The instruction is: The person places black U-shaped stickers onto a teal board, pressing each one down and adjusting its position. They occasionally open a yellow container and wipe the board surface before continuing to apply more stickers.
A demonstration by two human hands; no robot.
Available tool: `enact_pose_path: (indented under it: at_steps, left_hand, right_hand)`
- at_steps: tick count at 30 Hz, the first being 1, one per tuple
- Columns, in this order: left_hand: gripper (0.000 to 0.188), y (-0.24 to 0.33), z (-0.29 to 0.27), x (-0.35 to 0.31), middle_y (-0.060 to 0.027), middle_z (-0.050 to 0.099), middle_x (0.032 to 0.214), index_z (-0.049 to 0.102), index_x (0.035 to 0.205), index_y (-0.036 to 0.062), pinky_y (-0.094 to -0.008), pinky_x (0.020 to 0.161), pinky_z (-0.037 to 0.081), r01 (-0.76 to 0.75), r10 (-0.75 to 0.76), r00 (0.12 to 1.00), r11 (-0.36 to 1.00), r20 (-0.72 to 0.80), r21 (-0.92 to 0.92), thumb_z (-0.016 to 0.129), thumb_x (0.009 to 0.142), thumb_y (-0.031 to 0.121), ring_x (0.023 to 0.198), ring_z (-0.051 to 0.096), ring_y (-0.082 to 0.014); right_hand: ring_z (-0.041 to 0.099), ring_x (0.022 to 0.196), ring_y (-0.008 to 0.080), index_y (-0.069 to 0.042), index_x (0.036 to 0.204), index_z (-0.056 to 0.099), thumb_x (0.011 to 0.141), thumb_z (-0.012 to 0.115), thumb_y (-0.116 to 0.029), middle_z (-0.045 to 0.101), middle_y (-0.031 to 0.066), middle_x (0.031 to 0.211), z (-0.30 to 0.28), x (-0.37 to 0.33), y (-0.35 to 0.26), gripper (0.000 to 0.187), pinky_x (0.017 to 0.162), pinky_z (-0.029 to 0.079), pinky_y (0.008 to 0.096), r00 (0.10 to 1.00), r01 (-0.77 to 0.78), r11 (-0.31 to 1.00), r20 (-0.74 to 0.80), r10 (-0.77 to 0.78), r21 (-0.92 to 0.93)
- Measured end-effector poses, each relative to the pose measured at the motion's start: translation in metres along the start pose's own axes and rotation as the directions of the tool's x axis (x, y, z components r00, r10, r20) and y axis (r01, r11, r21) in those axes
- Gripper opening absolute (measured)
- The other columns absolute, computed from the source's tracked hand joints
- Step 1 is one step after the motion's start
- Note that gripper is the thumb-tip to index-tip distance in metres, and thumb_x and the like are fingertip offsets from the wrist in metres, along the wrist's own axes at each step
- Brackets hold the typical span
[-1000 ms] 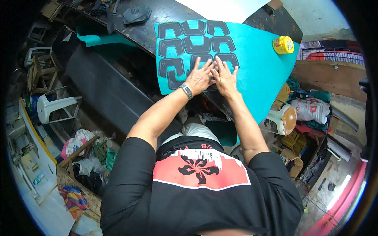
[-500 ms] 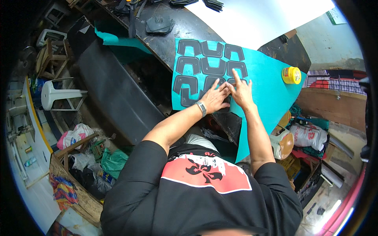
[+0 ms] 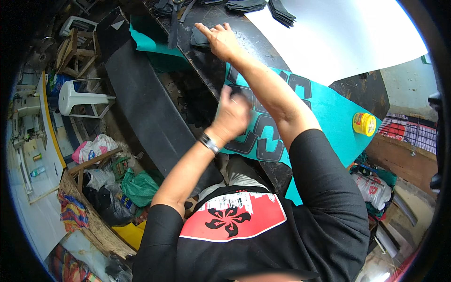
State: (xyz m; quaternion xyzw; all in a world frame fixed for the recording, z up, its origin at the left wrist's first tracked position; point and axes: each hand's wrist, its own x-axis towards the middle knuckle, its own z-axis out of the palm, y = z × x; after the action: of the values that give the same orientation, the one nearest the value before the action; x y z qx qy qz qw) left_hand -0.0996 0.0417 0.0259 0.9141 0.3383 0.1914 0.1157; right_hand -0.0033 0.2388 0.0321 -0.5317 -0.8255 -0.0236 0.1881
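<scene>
My right hand [image 3: 222, 41] reaches far across the dark table, fingers stretched out, at the edge of a small stack of dark flat pieces [image 3: 199, 38] that it partly covers. Nothing shows in its grasp. My left hand [image 3: 232, 113], smeared by motion, hovers over the left part of a turquoise sheet [image 3: 324, 110]; a watch [image 3: 209, 143] is on that wrist. Several black U-shaped pieces [image 3: 270, 149] lie in rows on the sheet. My right forearm and left hand hide some of them.
A yellow tub [image 3: 364, 124] stands on the sheet's right part. A large white sheet [image 3: 343, 37] covers the table's far right. Black stacks [image 3: 282, 13] and scissors [image 3: 176, 3] lie at the far edge. Left of the table are a long black sheet [image 3: 145, 103] and a white stool [image 3: 84, 99].
My right hand has left the U-shaped pieces and moved far and left to the small stack. My left hand has shifted left, away from the right one. The view has shifted too.
</scene>
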Motion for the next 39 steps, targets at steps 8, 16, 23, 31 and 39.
enact_pose_path:
  at_steps: [8, 16, 23, 31, 39]
  left_hand:
    - [0.025, -0.140, -0.037, 0.074, -0.0089, 0.068, 0.113, 0.064, 0.110, 0.0130, -0.0611, 0.111, 0.031, 0.392, -0.419, 0.875, 0.907, -0.243, -0.152, 0.061, 0.086, 0.008, 0.112, 0.062, -0.0304]
    - [0.031, -0.206, -0.008, 0.096, -0.0044, 0.066, 0.130, 0.069, 0.121, 0.0251, -0.0575, 0.107, 0.038, 0.339, -0.313, 0.940, 0.902, -0.137, 0.268, 0.058, 0.094, 0.037, 0.125, 0.059, -0.0295]
    - [0.036, -0.246, 0.000, 0.109, -0.0136, 0.066, 0.123, 0.067, 0.126, 0.0259, -0.0482, 0.100, 0.049, 0.326, -0.337, 0.941, 0.892, -0.019, 0.314, 0.057, 0.092, 0.033, 0.121, 0.059, -0.0364]
    - [0.037, -0.176, -0.028, 0.096, -0.0122, 0.068, 0.115, 0.066, 0.120, 0.0109, -0.0429, 0.095, 0.051, 0.322, -0.343, 0.876, 0.939, -0.339, -0.117, 0.063, 0.086, 0.024, 0.109, 0.064, -0.0284]
    - [0.051, 0.104, 0.027, -0.011, -0.0129, 0.069, 0.119, 0.055, 0.137, -0.0011, -0.0332, 0.093, 0.056, 0.796, 0.198, 0.578, 0.075, 0.792, -0.600, 0.065, 0.099, 0.032, 0.109, 0.068, -0.0201]
  right_hand:
    - [0.073, 0.088, 0.0345, -0.019, 0.150, 0.039, 0.087, 0.067, -0.024, 0.075, 0.0145, 0.090, 0.019, 0.009, 0.016, 0.069, 0.080, 0.055, 0.0461, 0.999, 0.031, 0.996, -0.020, -0.029, 0.084]
    - [0.065, 0.072, 0.0289, -0.010, 0.145, 0.048, 0.086, 0.061, -0.007, 0.067, 0.0151, 0.081, 0.031, 0.001, 0.057, 0.061, 0.069, 0.052, 0.0400, 0.669, -0.173, 0.592, -0.347, 0.658, 0.787]
    - [0.054, 0.075, 0.0112, 0.001, 0.140, 0.049, 0.086, 0.070, -0.004, 0.058, 0.0006, 0.081, -0.071, -0.128, 0.106, 0.058, 0.070, 0.045, 0.0256, 0.604, 0.037, 0.312, -0.270, 0.750, 0.949]
    - [0.064, 0.082, 0.0164, -0.006, 0.149, 0.041, 0.084, 0.073, 0.001, 0.068, 0.0087, 0.091, -0.171, -0.338, 0.004, 0.073, 0.076, 0.052, 0.0300, 0.513, -0.339, 0.128, 0.069, 0.856, 0.932]
    - [0.066, 0.089, 0.0139, -0.006, 0.149, 0.039, 0.082, 0.073, 0.009, 0.069, 0.0071, 0.095, -0.174, -0.401, -0.087, 0.077, 0.087, 0.052, 0.0278, 0.213, -0.105, -0.173, 0.192, 0.958, 0.979]
